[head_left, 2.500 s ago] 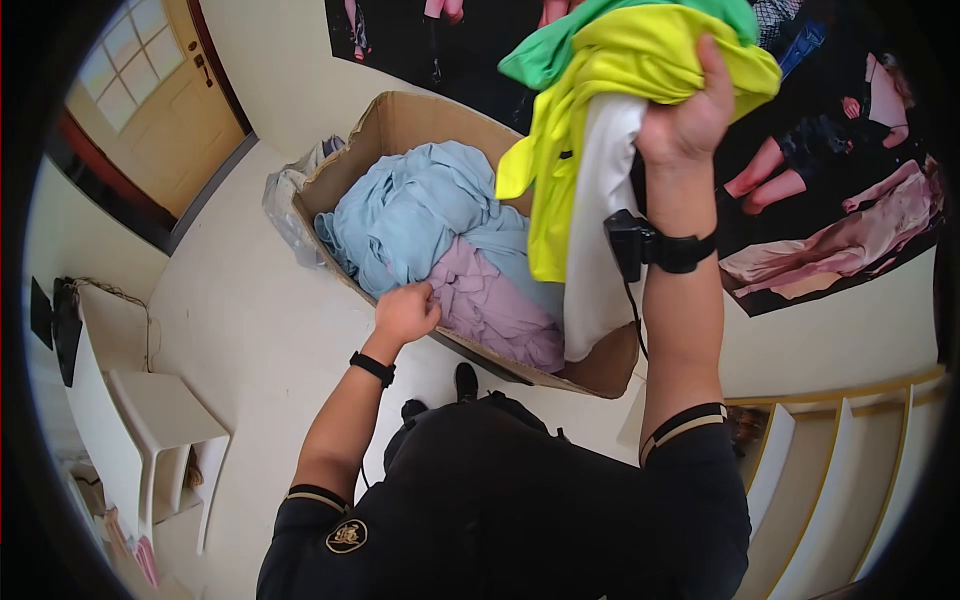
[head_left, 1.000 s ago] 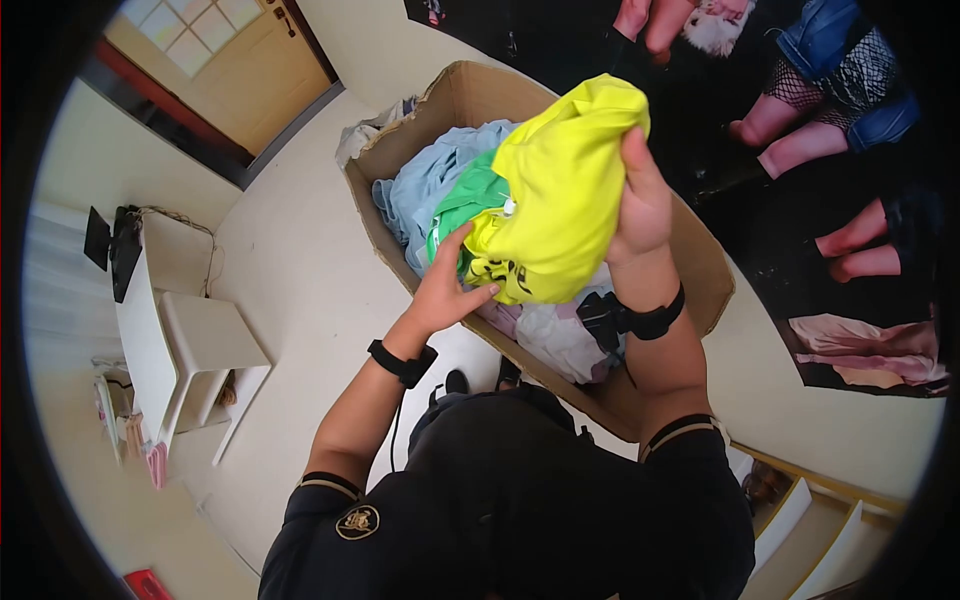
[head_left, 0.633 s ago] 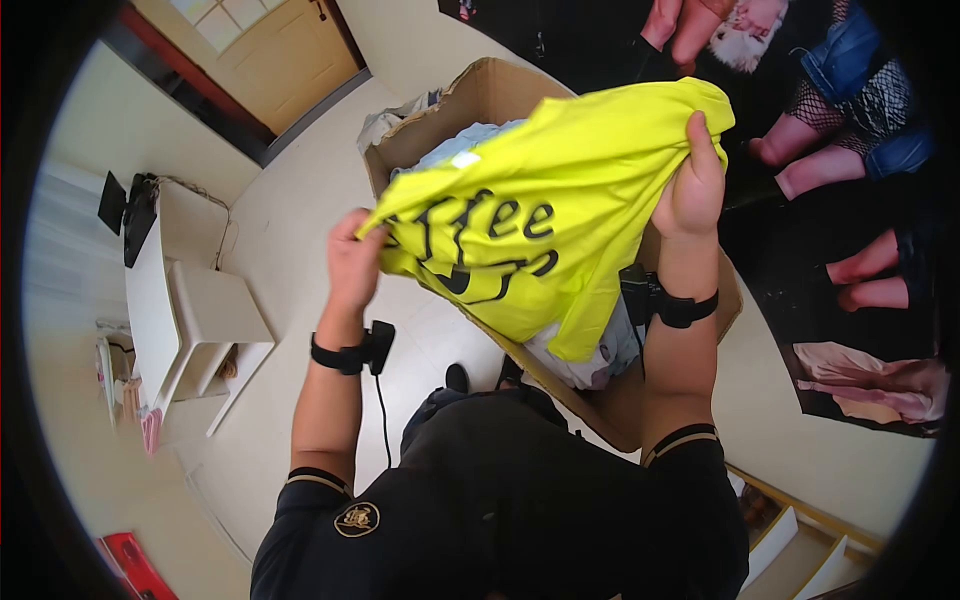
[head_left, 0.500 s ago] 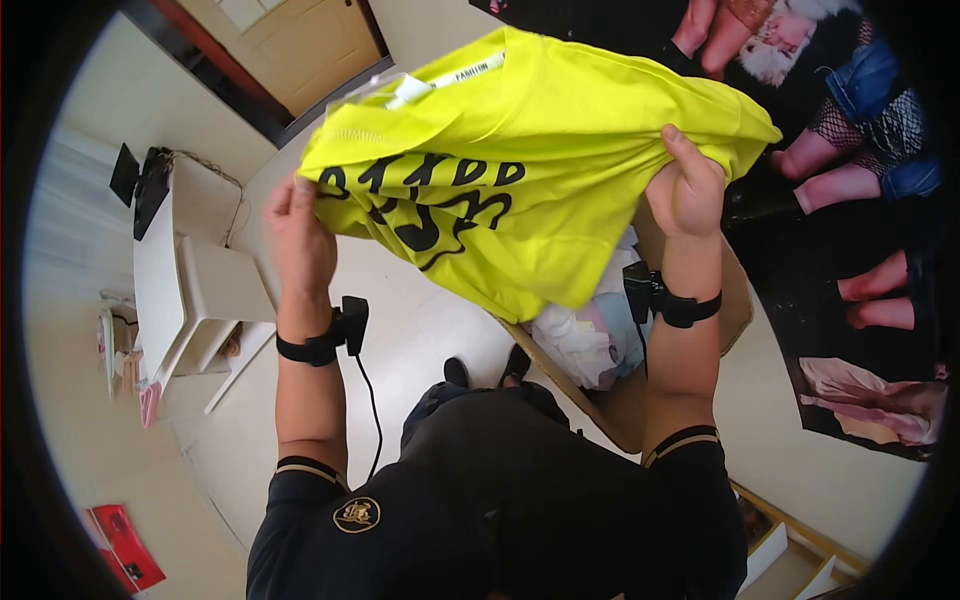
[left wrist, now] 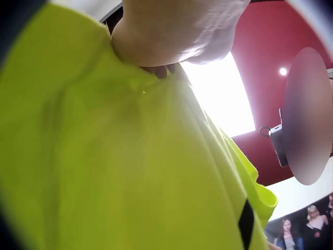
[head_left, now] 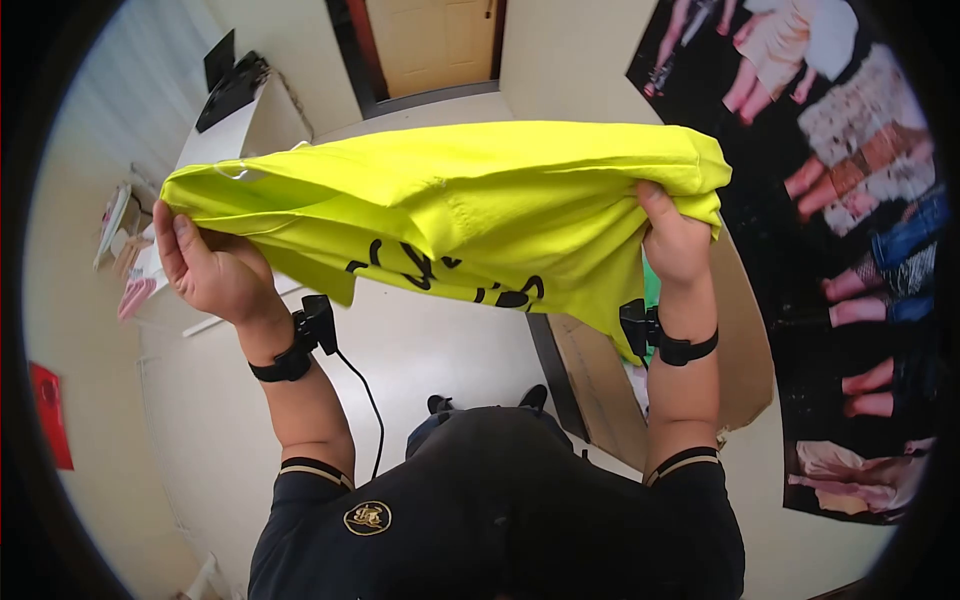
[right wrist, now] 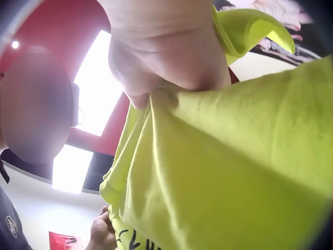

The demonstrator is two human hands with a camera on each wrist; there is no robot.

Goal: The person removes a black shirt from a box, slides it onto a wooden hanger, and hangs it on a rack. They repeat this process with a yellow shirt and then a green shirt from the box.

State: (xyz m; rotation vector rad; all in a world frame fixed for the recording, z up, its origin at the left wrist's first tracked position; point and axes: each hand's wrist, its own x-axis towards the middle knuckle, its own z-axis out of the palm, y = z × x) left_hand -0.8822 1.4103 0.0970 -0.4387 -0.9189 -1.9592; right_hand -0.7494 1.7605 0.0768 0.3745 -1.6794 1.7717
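A bright yellow T-shirt (head_left: 560, 200) with black lettering is stretched sideways between both hands in the head view. My left hand (head_left: 222, 275) holds its left end, fingers at the cloth's edge. At the other end my right hand (head_left: 680, 245) grips the fabric, thumb on top and the cloth bunched beneath it. In the left wrist view the T-shirt (left wrist: 130, 156) hangs from the left hand (left wrist: 177, 31), whose fingertips are mostly hidden. The right wrist view shows the T-shirt (right wrist: 223, 172) gathered in folds under the right hand (right wrist: 166, 62).
A cardboard box (head_left: 600, 385) stands at the lower right, partly hidden by the right arm, with a bit of green cloth (head_left: 652, 285) showing above it. A white desk (head_left: 255, 120) stands at the left, a door (head_left: 435, 45) ahead, and a large poster (head_left: 830, 260) covers the right wall.
The yellow T-shirt was separated from the bundle and spread wide. My left hand let go of the box edge, took hold of the shirt and moved left. The view turned away from the box.
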